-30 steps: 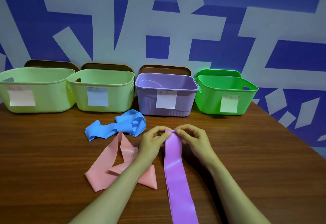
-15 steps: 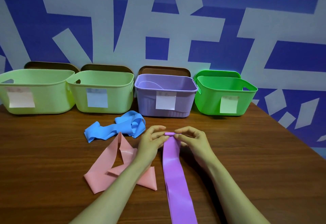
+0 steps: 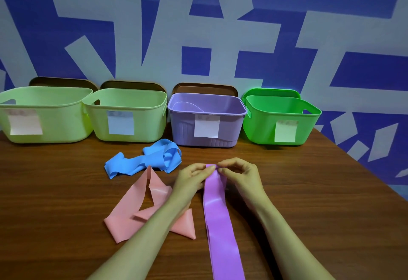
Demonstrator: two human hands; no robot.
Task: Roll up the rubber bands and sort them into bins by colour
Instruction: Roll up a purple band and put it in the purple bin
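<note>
From the head view, a long purple band (image 3: 217, 218) lies flat on the brown tabletop (image 3: 320, 202) and runs from the near edge up to the two hands. The left hand (image 3: 192, 177) and the right hand (image 3: 240, 175) meet at the far end of this band. Each grip is pinched on that end, with fingertips and thumbs curled over a small rolled bit at the top. The rest of the purple band is not rolled. To the left of it, a pink band (image 3: 130, 211) lies folded on the tabletop, and the left arm passes over part of it. Past the pink band, a blue band (image 3: 145, 160) sits in a loose, crumpled heap. Four bins stand in a row at the back of the tabletop. From the left there is a pale green bin (image 3: 55, 123), then a second pale green bin (image 3: 148, 125), then a purple bin (image 3: 185, 129), then a bright green bin (image 3: 260, 129). Each bin has a paper note stuck on its front, but the writing is too blurry to read. Brown lids (image 3: 205, 87) lean behind the first three bins. The wall (image 3: 198, 59) behind is blue with big grey shapes.
</note>
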